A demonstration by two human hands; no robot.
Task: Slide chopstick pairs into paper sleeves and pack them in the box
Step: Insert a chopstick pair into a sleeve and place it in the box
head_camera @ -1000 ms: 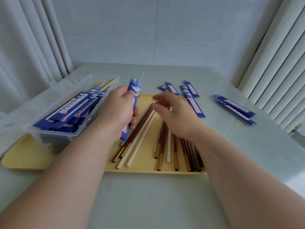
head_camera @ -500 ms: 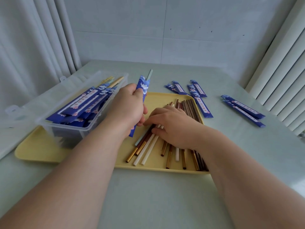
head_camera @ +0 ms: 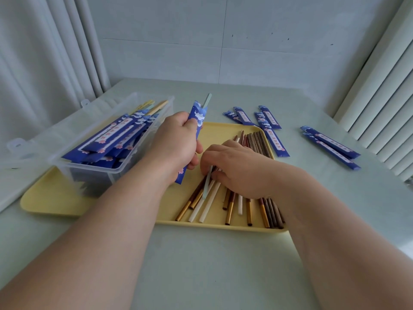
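Left hand (head_camera: pixel 176 142) round sleeve (head_camera: pixel 196 118) — right hand (head_camera: pixel 241 168) round chopstick (head_camera: pixel 206 186), inside tray (head_camera: pixel 223 225)

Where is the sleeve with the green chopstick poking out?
Head view, left of centre: the left hand grips the sleeve above the yellow tray, between the clear box and the right hand pinching another green chopstick.

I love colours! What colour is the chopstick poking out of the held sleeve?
Pale mint green chopstick, clearest in the head view.
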